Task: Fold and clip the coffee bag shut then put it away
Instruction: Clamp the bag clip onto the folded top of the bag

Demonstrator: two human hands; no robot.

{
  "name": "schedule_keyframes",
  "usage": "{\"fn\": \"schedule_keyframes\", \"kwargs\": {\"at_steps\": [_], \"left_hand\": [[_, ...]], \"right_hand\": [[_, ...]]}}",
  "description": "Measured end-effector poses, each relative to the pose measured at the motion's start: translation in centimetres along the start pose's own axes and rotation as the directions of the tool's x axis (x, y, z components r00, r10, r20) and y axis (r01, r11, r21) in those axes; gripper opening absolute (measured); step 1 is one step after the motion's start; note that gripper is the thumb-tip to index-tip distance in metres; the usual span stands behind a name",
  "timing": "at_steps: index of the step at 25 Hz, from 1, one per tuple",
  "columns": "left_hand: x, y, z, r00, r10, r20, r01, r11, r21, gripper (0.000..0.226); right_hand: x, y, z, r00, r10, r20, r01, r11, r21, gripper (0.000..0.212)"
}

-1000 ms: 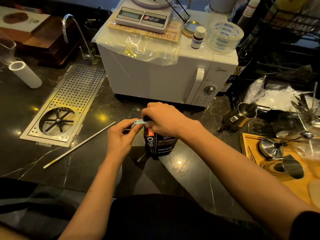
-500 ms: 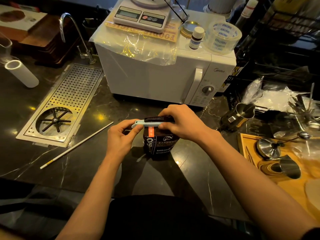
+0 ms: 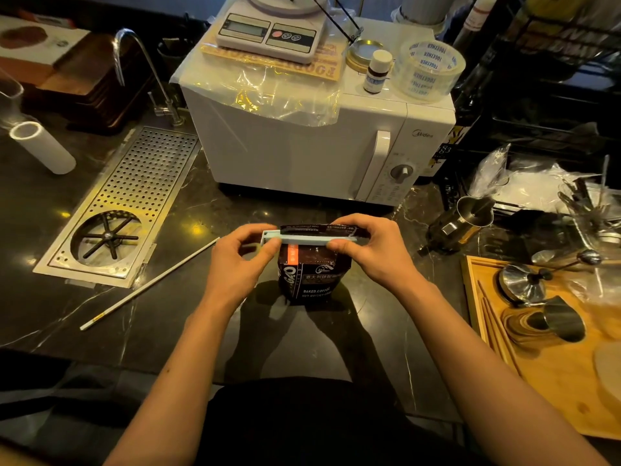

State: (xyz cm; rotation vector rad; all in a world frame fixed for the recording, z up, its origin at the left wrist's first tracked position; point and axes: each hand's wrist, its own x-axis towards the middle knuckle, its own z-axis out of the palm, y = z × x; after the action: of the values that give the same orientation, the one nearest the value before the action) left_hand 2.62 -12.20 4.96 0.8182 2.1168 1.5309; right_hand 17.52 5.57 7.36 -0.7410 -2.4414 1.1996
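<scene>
A dark coffee bag [image 3: 311,277] with white lettering and an orange stripe stands upright on the black marble counter, in front of a white microwave. A pale blue bar clip [image 3: 304,239] lies across its folded top, with the bag's top edge showing above it. My left hand [image 3: 240,264] pinches the clip's left end, where it sticks out past the bag. My right hand [image 3: 368,245] presses thumb and fingers on the clip's right end and the bag's top.
The white microwave [image 3: 302,142] behind carries a kitchen scale [image 3: 270,30], a small bottle and a tape roll. A perforated steel drip tray [image 3: 117,210] and a thin white stick [image 3: 151,284] lie left. A metal pitcher [image 3: 463,222] and a wooden tray [image 3: 544,375] with tools sit right.
My right hand has slid rightward along the bag's top, uncovering the blue clip, which now spans the full folded width. The left hand has stayed on the clip's left end.
</scene>
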Motion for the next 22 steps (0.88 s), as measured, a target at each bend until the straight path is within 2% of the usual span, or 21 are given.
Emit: {"fn": "schedule_keyframes", "kwargs": {"at_steps": [3,6,11,18,22], "left_hand": [[0.8,1.8,0.4,0.98,0.184,0.074,-0.194,0.966,0.173,0.031],[1.5,3.0,1.7,0.942,0.312,0.125,-0.331,0.924,0.192,0.015],[1.6,2.9,2.1,0.934,0.342,0.102,-0.356,0.912,0.205,0.009],[1.6,2.8,2.3,0.934,0.347,0.081,-0.357,0.912,0.202,0.003],[1.5,2.7,2.6,0.939,0.332,0.087,-0.342,0.925,0.163,0.003]], "right_hand": [[-0.4,-0.1,0.2,0.999,-0.05,0.013,0.05,0.999,0.012,0.026],[-0.5,-0.7,0.6,0.995,-0.104,-0.007,0.105,0.994,0.033,0.02],[0.1,-1.6,1.2,0.987,-0.138,-0.083,0.137,0.99,-0.028,0.007],[-0.1,-1.4,1.8,0.982,-0.156,-0.11,0.152,0.987,-0.046,0.005],[-0.1,-1.4,2.6,0.977,-0.105,-0.187,0.094,0.993,-0.069,0.009]]}}
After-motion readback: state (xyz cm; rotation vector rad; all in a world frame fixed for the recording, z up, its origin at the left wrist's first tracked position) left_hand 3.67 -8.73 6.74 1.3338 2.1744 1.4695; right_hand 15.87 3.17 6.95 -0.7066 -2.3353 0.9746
